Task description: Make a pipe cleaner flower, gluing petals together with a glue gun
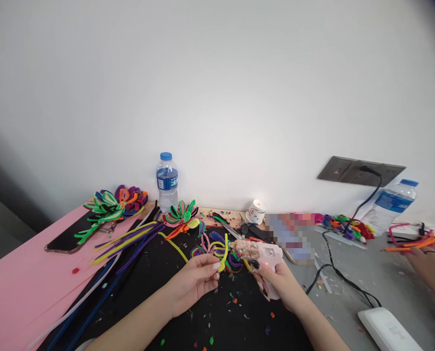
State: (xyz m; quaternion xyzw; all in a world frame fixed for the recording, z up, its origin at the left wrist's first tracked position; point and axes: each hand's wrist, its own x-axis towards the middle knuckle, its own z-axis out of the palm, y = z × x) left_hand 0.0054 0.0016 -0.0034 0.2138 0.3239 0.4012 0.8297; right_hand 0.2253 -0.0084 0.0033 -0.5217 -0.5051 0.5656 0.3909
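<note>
My left hand (199,282) pinches a bent yellow pipe cleaner (225,251) between thumb and fingertips, its free end pointing up. My right hand (274,282) is wrapped round a pale pink glue gun (266,251) with a small lit orange light. The gun's nozzle end, crusted with brownish residue, points left toward the yellow pipe cleaner; whether they touch I cannot tell. Behind both hands lies a cluster of looped multicoloured pipe cleaners (202,249), partly hidden. Scissors (234,233) lie just beyond the gun on the black mat (144,302).
Pipe-cleaner flowers (181,217), a phone (69,239) and loose purple and yellow stems (129,241) lie to the left. Bottles (167,183) and a paper cup (256,211) stand by the wall. A black cable (334,263) crosses the right side, near another person's hand (429,273).
</note>
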